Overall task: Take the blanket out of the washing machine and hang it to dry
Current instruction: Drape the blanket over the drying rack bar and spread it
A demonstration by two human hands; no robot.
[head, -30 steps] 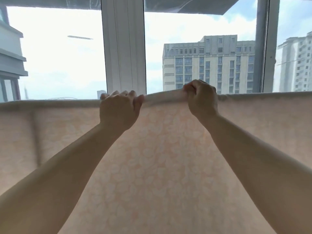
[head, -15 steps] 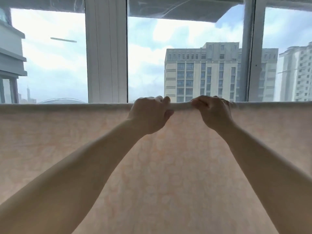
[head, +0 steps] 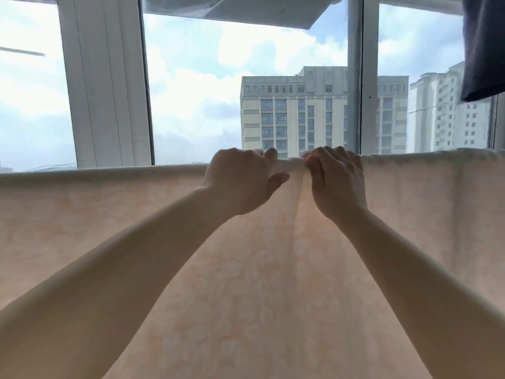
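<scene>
A pale peach blanket [head: 109, 220] with a faint flower pattern hangs spread across the whole view, its top fold draped over a rod or line that stays hidden under the cloth. My left hand [head: 240, 179] grips the top fold near the middle, fingers curled over it. My right hand [head: 337, 181] grips the same fold right beside it, with only a narrow gap between the two hands. A crease runs straight down the blanket from that gap. The washing machine is not in view.
Behind the blanket stand large windows with a wide white frame post [head: 103, 83] at left and a thin mullion [head: 355, 77] at right. A dark garment [head: 483, 47] hangs at the upper right. Tall buildings show outside.
Both hands have slid to the right along the top fold, and my left hand has closed in on my right. The view has turned right, bringing the dark garment into sight.
</scene>
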